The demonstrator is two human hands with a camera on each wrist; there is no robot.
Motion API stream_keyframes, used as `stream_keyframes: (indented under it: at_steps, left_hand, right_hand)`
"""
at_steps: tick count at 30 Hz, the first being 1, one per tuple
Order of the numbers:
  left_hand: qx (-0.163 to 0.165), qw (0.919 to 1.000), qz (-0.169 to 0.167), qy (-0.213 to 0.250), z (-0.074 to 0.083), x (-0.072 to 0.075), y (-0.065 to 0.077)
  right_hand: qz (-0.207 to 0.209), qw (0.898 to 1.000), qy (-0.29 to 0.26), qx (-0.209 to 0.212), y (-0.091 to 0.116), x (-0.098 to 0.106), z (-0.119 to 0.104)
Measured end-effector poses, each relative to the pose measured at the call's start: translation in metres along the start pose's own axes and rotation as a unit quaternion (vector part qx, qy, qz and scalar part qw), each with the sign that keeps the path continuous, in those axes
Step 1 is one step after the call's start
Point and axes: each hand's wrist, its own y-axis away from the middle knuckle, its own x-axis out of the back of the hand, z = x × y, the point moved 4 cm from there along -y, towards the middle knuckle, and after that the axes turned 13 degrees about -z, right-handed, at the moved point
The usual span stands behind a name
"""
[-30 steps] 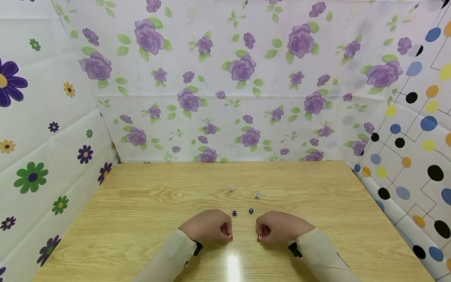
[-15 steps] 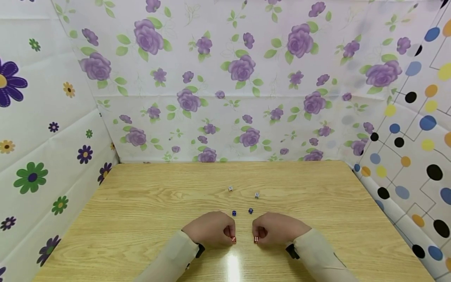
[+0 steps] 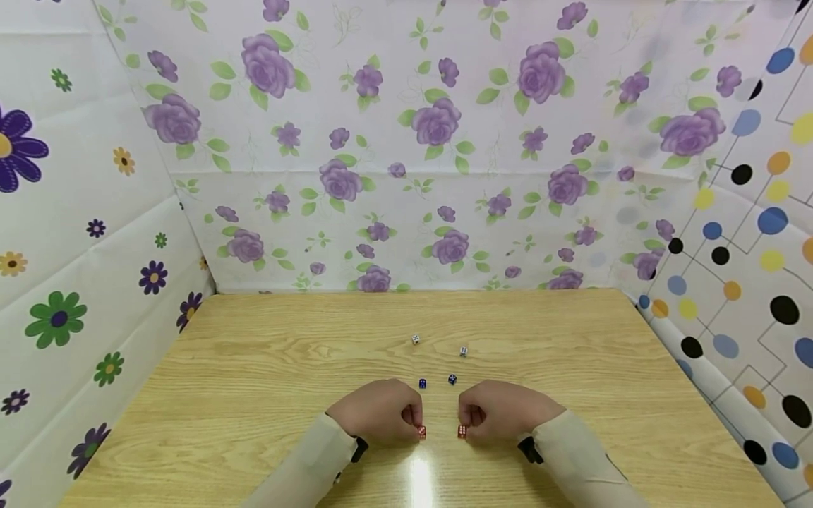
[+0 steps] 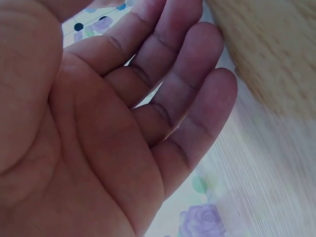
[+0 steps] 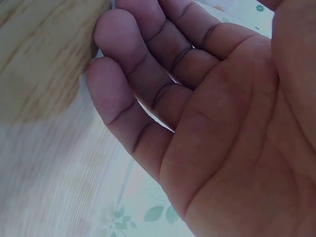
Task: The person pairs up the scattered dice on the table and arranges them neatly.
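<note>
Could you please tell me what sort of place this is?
Probably a staged tabletop booth, perhaps for recording: a wood-grain table stands before a creased rose-print sheet, with a flower-print sheet on the left and a dotted sheet on the right.

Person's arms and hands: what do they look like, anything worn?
Left hand, right hand: ungloved, no rings visible. Left sleeve, right sleeve: long, cream; thin dark line on the right one. Small black piece at each wrist, too small to identify.
</note>
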Motion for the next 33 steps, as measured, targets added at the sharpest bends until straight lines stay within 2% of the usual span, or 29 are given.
stream_keyframes:
  at_steps: [33]
  left_hand:
    - [-0.007, 0.9998, 0.000, -0.016, 0.010, -0.004, -0.002]
  right_hand:
    - [-0.009, 0.999, 0.021, 0.044, -0.010, -0.007, -0.004]
